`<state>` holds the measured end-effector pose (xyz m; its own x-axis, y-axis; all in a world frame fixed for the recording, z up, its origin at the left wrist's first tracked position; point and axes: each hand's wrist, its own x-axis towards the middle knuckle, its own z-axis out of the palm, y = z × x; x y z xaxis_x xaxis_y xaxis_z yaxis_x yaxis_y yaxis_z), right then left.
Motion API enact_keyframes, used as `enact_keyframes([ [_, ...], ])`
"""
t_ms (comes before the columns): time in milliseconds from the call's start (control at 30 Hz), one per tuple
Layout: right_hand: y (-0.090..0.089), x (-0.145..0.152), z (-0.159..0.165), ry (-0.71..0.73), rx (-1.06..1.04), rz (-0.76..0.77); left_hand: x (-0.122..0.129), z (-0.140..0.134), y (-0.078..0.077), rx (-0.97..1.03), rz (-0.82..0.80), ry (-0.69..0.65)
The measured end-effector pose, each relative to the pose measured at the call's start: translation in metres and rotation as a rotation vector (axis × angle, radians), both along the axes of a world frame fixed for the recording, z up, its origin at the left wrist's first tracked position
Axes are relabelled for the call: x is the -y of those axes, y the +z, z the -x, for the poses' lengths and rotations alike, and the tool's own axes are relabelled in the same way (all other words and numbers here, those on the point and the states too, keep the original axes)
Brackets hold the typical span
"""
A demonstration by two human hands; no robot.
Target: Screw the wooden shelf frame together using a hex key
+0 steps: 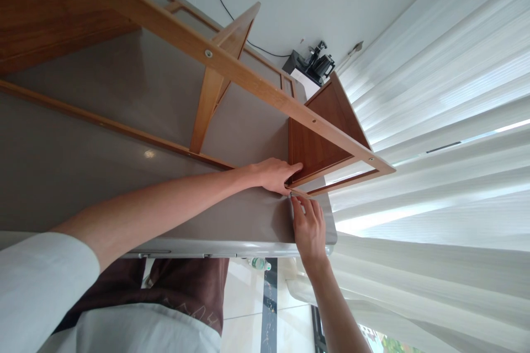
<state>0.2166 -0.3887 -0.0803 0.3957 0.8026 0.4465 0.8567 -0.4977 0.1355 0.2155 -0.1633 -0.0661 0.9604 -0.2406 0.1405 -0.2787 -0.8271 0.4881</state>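
Note:
A wooden shelf frame [252, 83] lies on its side across the grey tabletop [248, 215], with upright wooden panels between its long rails. My left hand [274, 175] is closed around the lower corner of the frame, its thumb against the reddish-brown end panel [318, 129]. Just below that corner, my right hand [308, 226] pinches something small and metallic-looking against the rail's outer side. Fingers mostly hide it, so its kind cannot be made out. Screw heads show in the upper rail.
White curtains [434, 187] hang close beyond the table's right end. A black kettle [325, 68] stands on a black-topped unit [298, 66] behind the table. On the floor below the near edge is a plastic bottle [259, 263]. A black cable [221, 0] runs along the wall.

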Motion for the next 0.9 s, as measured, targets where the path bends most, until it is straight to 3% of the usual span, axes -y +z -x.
enact_keyframes([
  [267, 0.009, -0.003, -0.002, 0.03, -0.025, 0.057, -0.001, 0.001, 0.001, -0.001, 0.005, -0.011],
  [633, -0.008, -0.002, -0.007, -0.073, -0.23, -0.222, 0.0, 0.002, 0.001, 0.006, 0.002, -0.003],
  [900, -0.015, -0.001, -0.004, -0.101, -0.251, -0.279, 0.001, 0.001, 0.0, -0.004, 0.001, 0.015],
])
